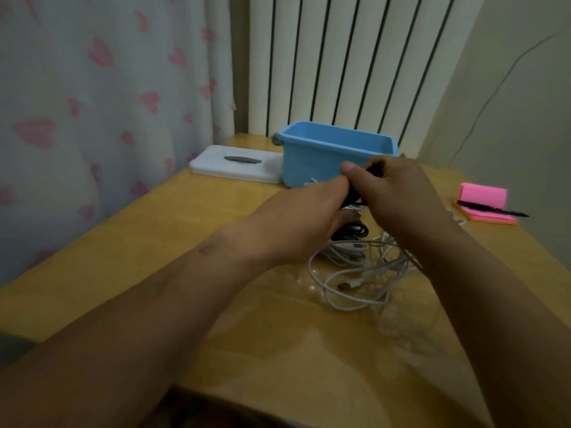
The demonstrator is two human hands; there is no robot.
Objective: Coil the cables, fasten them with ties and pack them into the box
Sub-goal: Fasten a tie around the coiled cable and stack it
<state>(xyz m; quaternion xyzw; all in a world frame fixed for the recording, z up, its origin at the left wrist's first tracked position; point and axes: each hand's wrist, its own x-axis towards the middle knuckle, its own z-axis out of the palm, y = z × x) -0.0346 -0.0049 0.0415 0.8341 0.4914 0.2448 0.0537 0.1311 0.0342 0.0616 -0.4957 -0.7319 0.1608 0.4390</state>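
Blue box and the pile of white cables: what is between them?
Head view: the left hand and right hand, both gripping a black cable; a black coil lies on the table under them.

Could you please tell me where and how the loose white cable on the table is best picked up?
I would pinch the white cable just behind its plug, coming from above on the near side. That end lies free on the table at the tangle's near edge; the far loops sit beneath the left hand and right hand, busy with the black cable.
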